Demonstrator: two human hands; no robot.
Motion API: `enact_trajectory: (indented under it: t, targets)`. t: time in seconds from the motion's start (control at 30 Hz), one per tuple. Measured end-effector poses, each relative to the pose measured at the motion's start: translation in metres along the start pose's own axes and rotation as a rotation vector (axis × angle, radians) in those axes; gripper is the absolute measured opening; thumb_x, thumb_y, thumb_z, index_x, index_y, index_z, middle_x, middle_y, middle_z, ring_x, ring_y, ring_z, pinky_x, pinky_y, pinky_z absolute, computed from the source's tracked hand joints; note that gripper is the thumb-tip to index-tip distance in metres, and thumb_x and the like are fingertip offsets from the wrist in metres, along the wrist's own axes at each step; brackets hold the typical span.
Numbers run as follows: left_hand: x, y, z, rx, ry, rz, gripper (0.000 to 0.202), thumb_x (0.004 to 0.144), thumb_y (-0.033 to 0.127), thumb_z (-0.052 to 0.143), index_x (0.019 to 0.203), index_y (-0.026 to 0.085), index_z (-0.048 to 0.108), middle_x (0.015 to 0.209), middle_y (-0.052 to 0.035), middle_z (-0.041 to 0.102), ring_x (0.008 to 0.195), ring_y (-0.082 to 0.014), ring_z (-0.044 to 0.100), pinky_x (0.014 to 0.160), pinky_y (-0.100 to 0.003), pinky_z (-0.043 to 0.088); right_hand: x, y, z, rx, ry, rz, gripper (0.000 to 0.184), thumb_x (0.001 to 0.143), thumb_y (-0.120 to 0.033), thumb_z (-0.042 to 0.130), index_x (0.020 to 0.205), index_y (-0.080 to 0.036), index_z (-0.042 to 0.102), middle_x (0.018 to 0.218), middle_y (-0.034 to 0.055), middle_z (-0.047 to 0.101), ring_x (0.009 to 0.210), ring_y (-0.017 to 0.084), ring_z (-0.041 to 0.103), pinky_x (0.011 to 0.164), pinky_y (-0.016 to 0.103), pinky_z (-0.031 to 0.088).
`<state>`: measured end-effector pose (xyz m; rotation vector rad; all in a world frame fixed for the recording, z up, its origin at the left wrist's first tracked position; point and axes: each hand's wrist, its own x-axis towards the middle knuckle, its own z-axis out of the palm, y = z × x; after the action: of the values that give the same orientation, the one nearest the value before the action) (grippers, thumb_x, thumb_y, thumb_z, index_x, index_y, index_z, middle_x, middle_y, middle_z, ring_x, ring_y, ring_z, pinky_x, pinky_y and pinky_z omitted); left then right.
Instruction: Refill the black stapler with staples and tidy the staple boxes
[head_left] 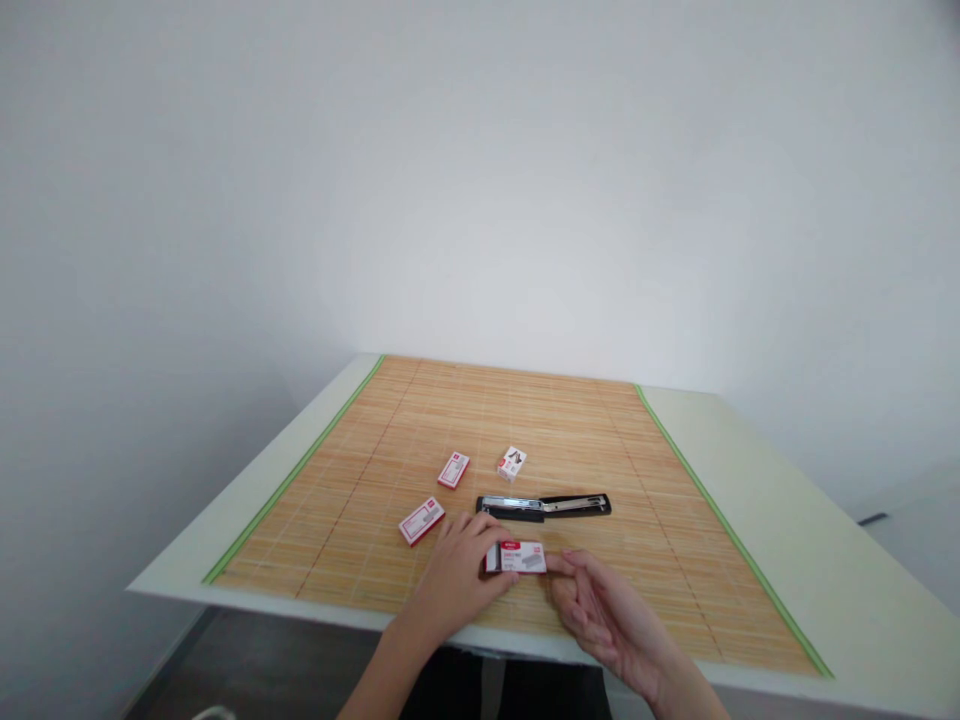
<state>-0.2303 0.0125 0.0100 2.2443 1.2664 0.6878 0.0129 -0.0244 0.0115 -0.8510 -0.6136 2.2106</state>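
A small red and white staple box (523, 557) is held just above the mat, its long side facing me. My left hand (466, 560) is closed around its left end, fingers over the top and thumb below. A dark grey part shows at that end, between the fingers. My right hand (600, 610) is turned palm up, with one fingertip against the box's right end and the other fingers loosely bent, not gripping it. Just beyond lies a black stapler (544, 506), opened out flat with its metal rail showing.
Two more red and white staple boxes, a nearer one (421, 521) and a farther one (454, 470), lie left of the stapler. A white box with a stapler picture (512, 463) lies behind it. A bamboo mat (540, 420) with green edges covers most of the white table (757, 480).
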Motion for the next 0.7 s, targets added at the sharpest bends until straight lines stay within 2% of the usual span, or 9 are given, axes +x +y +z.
enact_trajectory:
  t: [0.1, 0.2, 0.3, 0.37, 0.43, 0.53, 0.6, 0.7]
  targets:
    - [-0.001, -0.002, 0.001, -0.003, 0.002, 0.0, 0.038, 0.081, 0.034, 0.085, 0.115, 0.034, 0.069, 0.119, 0.0, 0.064, 0.114, -0.0256, 0.056, 0.1, -0.04, 0.044, -0.004, -0.006, -0.004, -0.065, 0.047, 0.014, 0.043, 0.1, -0.051, 0.054, 0.124, -0.016, 0.063, 0.057, -0.0085, 0.046, 0.036, 0.004, 0.013, 0.031, 0.017, 0.012]
    - [-0.007, -0.011, 0.0, -0.03, -0.007, -0.005, 0.049, 0.08, 0.035, 0.086, 0.125, 0.035, 0.066, 0.124, -0.0016, 0.062, 0.118, -0.0267, 0.056, 0.102, -0.041, 0.045, -0.014, -0.011, -0.011, -0.219, 0.201, -0.002, 0.047, 0.098, -0.055, 0.057, 0.125, -0.017, 0.063, 0.059, -0.0085, 0.046, 0.038, 0.003, 0.014, 0.033, 0.018, 0.009]
    - [-0.015, -0.019, -0.005, -0.076, 0.0, -0.025, 0.057, 0.08, 0.034, 0.086, 0.132, 0.035, 0.061, 0.131, -0.0027, 0.059, 0.122, -0.0268, 0.055, 0.105, -0.041, 0.045, -0.017, -0.011, -0.018, -0.526, 0.375, -0.105, 0.056, 0.094, -0.06, 0.061, 0.132, -0.019, 0.061, 0.057, -0.009, 0.045, 0.039, 0.005, 0.019, 0.037, 0.02, 0.011]
    - [-0.019, -0.022, -0.008, -0.096, -0.004, -0.029, 0.054, 0.081, 0.032, 0.084, 0.13, 0.034, 0.062, 0.131, -0.0027, 0.059, 0.123, -0.0264, 0.055, 0.107, -0.041, 0.044, -0.011, -0.008, -0.02, -0.805, 0.442, -0.232, 0.059, 0.092, -0.058, 0.066, 0.136, -0.019, 0.059, 0.055, -0.0101, 0.04, 0.044, 0.008, 0.029, 0.042, 0.021, 0.019]
    - [-0.02, -0.023, -0.012, -0.107, -0.015, -0.021, 0.046, 0.084, 0.03, 0.081, 0.126, 0.034, 0.064, 0.128, -0.0024, 0.06, 0.122, -0.0257, 0.056, 0.107, -0.04, 0.044, -0.001, -0.006, -0.016, -1.068, 0.457, -0.333, 0.06, 0.091, -0.051, 0.069, 0.141, -0.02, 0.058, 0.057, -0.0097, 0.04, 0.051, 0.011, 0.04, 0.051, 0.023, 0.028]
    - [-0.018, -0.024, -0.015, -0.124, -0.021, -0.013, 0.036, 0.088, 0.029, 0.077, 0.121, 0.032, 0.066, 0.123, -0.0024, 0.062, 0.118, -0.0248, 0.057, 0.104, -0.039, 0.046, 0.016, -0.006, -0.003, -1.367, 0.429, -0.348, 0.054, 0.091, -0.04, 0.068, 0.142, -0.025, 0.06, 0.063, -0.0063, 0.052, 0.059, 0.014, 0.05, 0.057, 0.026, 0.033]
    - [-0.015, -0.027, -0.016, -0.139, -0.024, -0.019, 0.031, 0.089, 0.03, 0.075, 0.119, 0.032, 0.067, 0.12, -0.0026, 0.063, 0.116, -0.0245, 0.059, 0.101, -0.038, 0.047, 0.022, -0.01, 0.006, -1.493, 0.41, -0.322, 0.045, 0.089, -0.035, 0.069, 0.134, -0.028, 0.067, 0.067, -0.0045, 0.058, 0.061, 0.015, 0.054, 0.058, 0.027, 0.031]
    - [-0.014, -0.032, -0.017, -0.149, -0.029, -0.025, 0.029, 0.088, 0.031, 0.076, 0.117, 0.031, 0.069, 0.117, -0.0026, 0.064, 0.112, -0.0243, 0.06, 0.099, -0.038, 0.048, 0.024, -0.017, 0.01, -1.557, 0.39, -0.319, 0.035, 0.091, -0.034, 0.068, 0.125, -0.031, 0.072, 0.069, -0.0042, 0.059, 0.063, 0.016, 0.056, 0.058, 0.027, 0.03]
